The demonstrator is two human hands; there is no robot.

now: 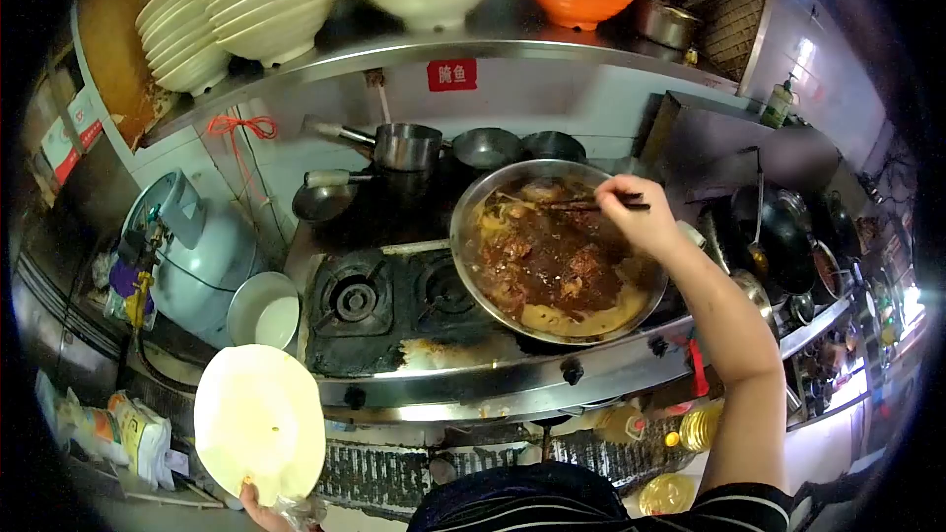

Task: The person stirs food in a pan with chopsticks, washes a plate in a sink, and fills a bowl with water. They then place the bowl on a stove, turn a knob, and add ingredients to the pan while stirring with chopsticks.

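My right hand (639, 217) is closed around a pair of dark chopsticks (581, 205) and reaches over a wide metal pan (461, 266). Their tips go toward dark brown broth, where chunks of meat (581, 271) lie with yellowish fat or foam at the edges. At the lower left, my left hand (261, 512) grips the rim of a pale cream plate (258, 414). The plate is tilted and seems to bear only a tiny speck. Clear plastic (301, 510) hangs beside that hand. The pan rests on the right part of the stove.
Gas burners (355, 300) lie left of the pan, with a saucepan (409, 146) and small pans behind. A gas cylinder (192, 236) and a white pot (264, 305) stand left. Stacked bowls (266, 0) line the shelf above. Oil bottles (698, 428) stand below the stove edge.
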